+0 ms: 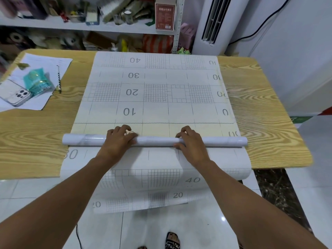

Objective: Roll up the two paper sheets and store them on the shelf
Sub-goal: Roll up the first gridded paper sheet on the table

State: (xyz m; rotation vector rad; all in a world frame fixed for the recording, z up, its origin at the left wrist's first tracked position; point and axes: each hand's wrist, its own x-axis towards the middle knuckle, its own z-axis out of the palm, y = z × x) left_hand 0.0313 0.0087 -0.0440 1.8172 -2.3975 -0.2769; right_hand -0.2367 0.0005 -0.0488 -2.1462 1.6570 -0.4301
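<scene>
Nearest, a sandalled foot [172,239] is standing on glossy white floor tiles. Above it a draped sheet [161,178], thin, white and printed with grids and numbers, is hanging limply over the table's near edge; a second layer seems to be showing beneath it, though I cannot tell for sure.

On the wood-grain table [260,123] the paper roll [156,141] is lying directly ahead of the person, its long axis running left to right, a slim smooth tube with a glossy, faintly marbled skin. The left hand [120,139] and right hand [191,141] are gripping it about evenly either side of its middle, fingers curling over the top and thumbs on the near side; neither is nearer than the other.

Beyond the roll the gridded sheet [154,97] is lying flat, stretching away, so rolling likely means pushing straight forward.

Off to the far left a phone [16,94], a crinkly teal packet [36,81] and a pencil [59,79] are resting on loose papers. Farthest, the white shelf [71,26] is standing cluttered.
</scene>
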